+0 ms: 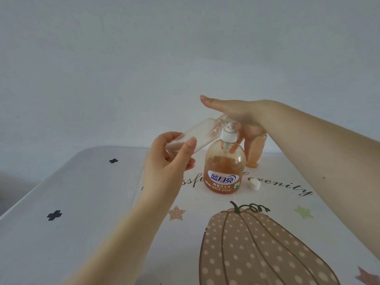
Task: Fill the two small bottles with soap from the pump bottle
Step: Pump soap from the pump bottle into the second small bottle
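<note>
At frame centre, the flat right hand [236, 114] hides the pump bottle [224, 167] nozzle; the left hand [170, 159] grips a tilted clear bottle [191, 136]. A filled bottle [255, 151] and white cap [254, 184] stand behind.

You face a plain pale grey wall [144, 58] under soft, even light. Your bench [82, 202] wears a white cloth: black crosses near its left edge, a dotted pumpkin print [257, 247], script lettering, small stars.
</note>
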